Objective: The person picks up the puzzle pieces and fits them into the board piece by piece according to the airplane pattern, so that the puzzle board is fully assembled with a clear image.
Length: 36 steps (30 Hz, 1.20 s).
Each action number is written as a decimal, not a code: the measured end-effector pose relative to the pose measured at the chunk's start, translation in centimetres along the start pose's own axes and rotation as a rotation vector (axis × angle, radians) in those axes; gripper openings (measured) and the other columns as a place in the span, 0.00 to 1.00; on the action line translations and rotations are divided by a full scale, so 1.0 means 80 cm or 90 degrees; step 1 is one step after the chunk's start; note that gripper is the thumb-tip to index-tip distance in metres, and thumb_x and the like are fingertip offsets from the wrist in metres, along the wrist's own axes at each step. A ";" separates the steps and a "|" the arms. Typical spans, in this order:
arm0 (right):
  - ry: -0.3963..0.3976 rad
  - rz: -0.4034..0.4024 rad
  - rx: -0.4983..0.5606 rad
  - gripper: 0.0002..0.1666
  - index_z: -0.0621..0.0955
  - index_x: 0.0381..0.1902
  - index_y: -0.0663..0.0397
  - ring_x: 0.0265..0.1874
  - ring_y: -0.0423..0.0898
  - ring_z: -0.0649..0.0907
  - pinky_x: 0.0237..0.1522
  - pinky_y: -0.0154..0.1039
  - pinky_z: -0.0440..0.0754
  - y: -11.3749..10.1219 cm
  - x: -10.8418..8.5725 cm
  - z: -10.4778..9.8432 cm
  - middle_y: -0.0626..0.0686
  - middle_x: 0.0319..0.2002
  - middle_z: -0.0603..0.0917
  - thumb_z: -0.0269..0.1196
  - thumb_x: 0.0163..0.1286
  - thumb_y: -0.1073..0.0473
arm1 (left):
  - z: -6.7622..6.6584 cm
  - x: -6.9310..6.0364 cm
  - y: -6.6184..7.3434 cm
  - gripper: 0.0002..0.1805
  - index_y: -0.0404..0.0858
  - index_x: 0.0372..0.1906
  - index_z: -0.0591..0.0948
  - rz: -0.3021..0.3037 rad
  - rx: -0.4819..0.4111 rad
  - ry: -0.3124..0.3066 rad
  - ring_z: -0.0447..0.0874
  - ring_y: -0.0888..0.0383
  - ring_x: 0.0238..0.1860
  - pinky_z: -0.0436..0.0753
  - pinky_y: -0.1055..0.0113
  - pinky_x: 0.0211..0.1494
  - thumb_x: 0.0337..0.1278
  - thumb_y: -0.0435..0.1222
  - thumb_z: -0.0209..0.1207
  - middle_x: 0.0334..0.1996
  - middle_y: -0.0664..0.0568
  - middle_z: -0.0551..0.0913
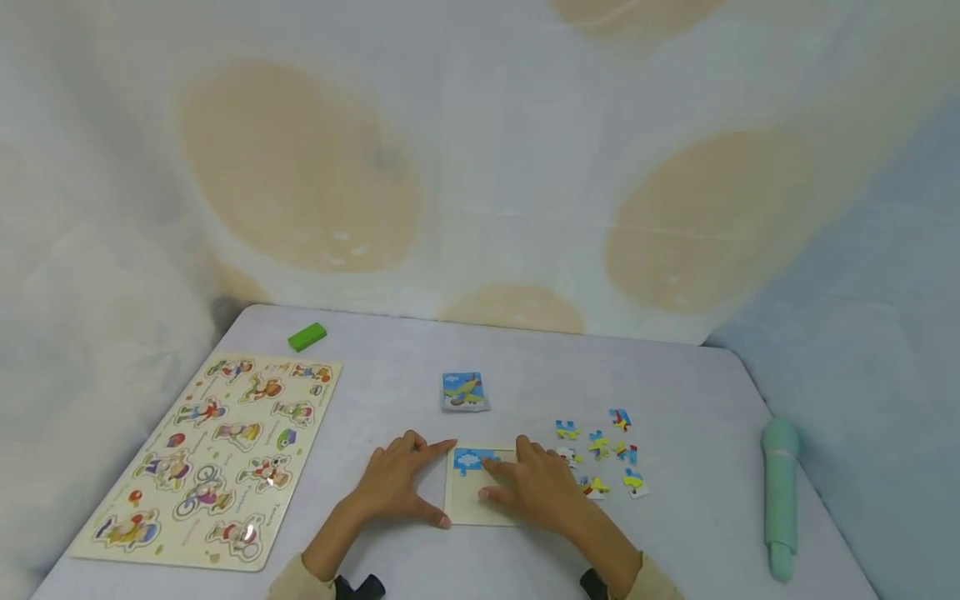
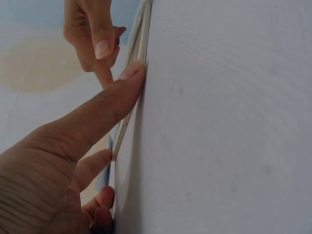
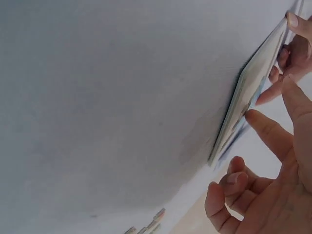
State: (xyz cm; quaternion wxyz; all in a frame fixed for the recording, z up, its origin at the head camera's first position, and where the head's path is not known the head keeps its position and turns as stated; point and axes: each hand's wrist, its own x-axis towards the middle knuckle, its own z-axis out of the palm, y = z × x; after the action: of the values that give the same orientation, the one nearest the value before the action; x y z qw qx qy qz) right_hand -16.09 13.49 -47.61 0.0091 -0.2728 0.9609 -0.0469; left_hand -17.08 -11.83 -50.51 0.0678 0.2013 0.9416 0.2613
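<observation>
A small cream puzzle tray lies flat on the table between both hands. Joined blue pieces with a white cloud fill part of its upper left. My left hand is spread at the left side, with thumb and index fingertip at the tray's left corners; in the left wrist view the thumb rests on the tray's edge. My right hand reaches over the tray's right part, its index finger extended onto the blue pieces and its other fingers loosely bent. It covers the tray's right side.
Several loose puzzle pieces lie to the right of the right hand. Behind the tray sits a small airplane picture puzzle. A large figure puzzle board and a green block lie left. A mint-green cylinder lies near the right edge.
</observation>
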 end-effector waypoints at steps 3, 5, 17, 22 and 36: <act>-0.015 0.029 0.049 0.35 0.78 0.64 0.29 0.26 0.41 0.66 0.30 0.37 0.66 0.008 -0.003 -0.004 0.47 0.34 0.67 0.63 0.61 0.29 | 0.002 0.001 -0.001 0.57 0.57 0.69 0.73 0.000 0.006 -0.001 0.63 0.59 0.40 0.58 0.63 0.37 0.20 0.65 0.77 0.40 0.57 0.67; -0.009 0.053 0.077 0.39 0.76 0.66 0.28 0.25 0.40 0.65 0.29 0.34 0.64 0.013 -0.006 -0.007 0.46 0.34 0.65 0.66 0.57 0.29 | 0.002 0.002 -0.002 0.57 0.57 0.69 0.73 -0.002 0.009 0.000 0.63 0.59 0.40 0.59 0.63 0.37 0.20 0.65 0.77 0.40 0.58 0.67; 0.145 0.138 0.192 0.40 0.83 0.57 0.43 0.28 0.37 0.69 0.26 0.29 0.68 0.046 -0.026 0.001 0.45 0.40 0.69 0.80 0.43 0.42 | 0.002 0.002 0.000 0.57 0.57 0.69 0.73 -0.005 0.007 0.004 0.63 0.59 0.39 0.59 0.62 0.37 0.19 0.64 0.78 0.40 0.58 0.67; 0.147 0.186 0.241 0.37 0.84 0.56 0.46 0.29 0.38 0.71 0.27 0.30 0.69 0.065 -0.032 -0.003 0.47 0.38 0.69 0.81 0.45 0.46 | 0.001 0.002 -0.001 0.57 0.57 0.69 0.73 -0.008 0.005 0.001 0.63 0.59 0.40 0.59 0.62 0.37 0.19 0.64 0.78 0.40 0.57 0.67; 0.173 0.277 0.237 0.29 0.85 0.53 0.56 0.29 0.42 0.69 0.26 0.33 0.67 0.132 -0.048 -0.018 0.55 0.38 0.72 0.77 0.53 0.53 | 0.003 0.001 -0.003 0.57 0.57 0.69 0.73 -0.003 -0.005 0.003 0.63 0.59 0.40 0.58 0.62 0.37 0.19 0.64 0.78 0.40 0.58 0.67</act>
State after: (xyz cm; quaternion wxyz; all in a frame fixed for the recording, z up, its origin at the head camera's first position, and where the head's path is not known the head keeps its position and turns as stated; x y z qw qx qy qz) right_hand -18.41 24.60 -47.23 -0.0600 -0.0457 0.9639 -0.2552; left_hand -17.20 -11.86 -50.80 0.0673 0.1983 0.9411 0.2654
